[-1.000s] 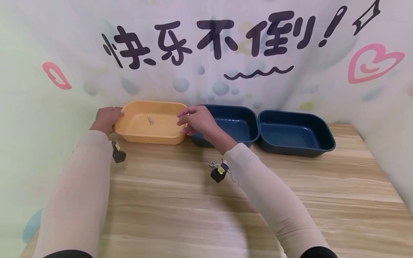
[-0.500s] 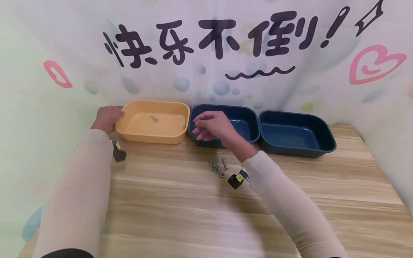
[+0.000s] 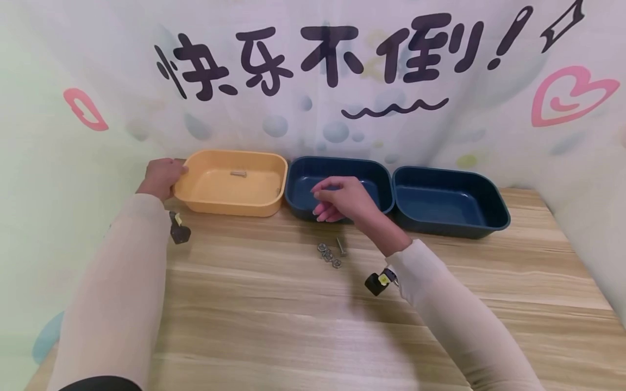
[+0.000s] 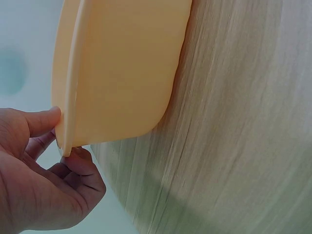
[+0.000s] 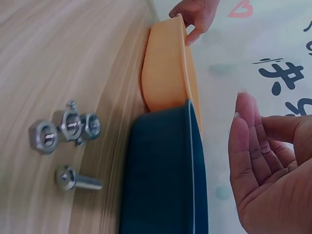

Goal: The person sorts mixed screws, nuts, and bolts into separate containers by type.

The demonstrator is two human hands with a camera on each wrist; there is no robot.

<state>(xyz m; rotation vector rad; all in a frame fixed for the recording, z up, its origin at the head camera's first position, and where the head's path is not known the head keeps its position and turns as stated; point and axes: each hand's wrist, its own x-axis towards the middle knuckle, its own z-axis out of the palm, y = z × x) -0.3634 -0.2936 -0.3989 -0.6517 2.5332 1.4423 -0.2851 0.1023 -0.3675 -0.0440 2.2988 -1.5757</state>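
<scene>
My left hand (image 3: 163,178) pinches the left end rim of a yellow plastic bin (image 4: 129,63), thumb on one side and curled fingers on the other. Inside the yellow bin lie a bolt (image 3: 238,174) and a tiny metal piece (image 3: 278,191) near its right wall. My right hand (image 3: 344,200) hovers over the front of the middle blue bin (image 3: 313,163), its fingers loosely bent and nothing in them; the right wrist view shows the bare palm. On the table in front of that bin sit a cluster of hex nuts (image 5: 70,124) and one bolt (image 5: 78,180).
A second blue bin (image 3: 452,228) stands at the right end of the row, touching the middle one. Behind the bins hangs a white printed cloth (image 3: 220,125). The wooden table (image 3: 254,315) extends toward me and to the right.
My right hand has drawn away from the yellow bin, rightward and toward me. The bolt inside that bin has rolled and turned. Nuts and a bolt on the table are uncovered. My left hand stays put.
</scene>
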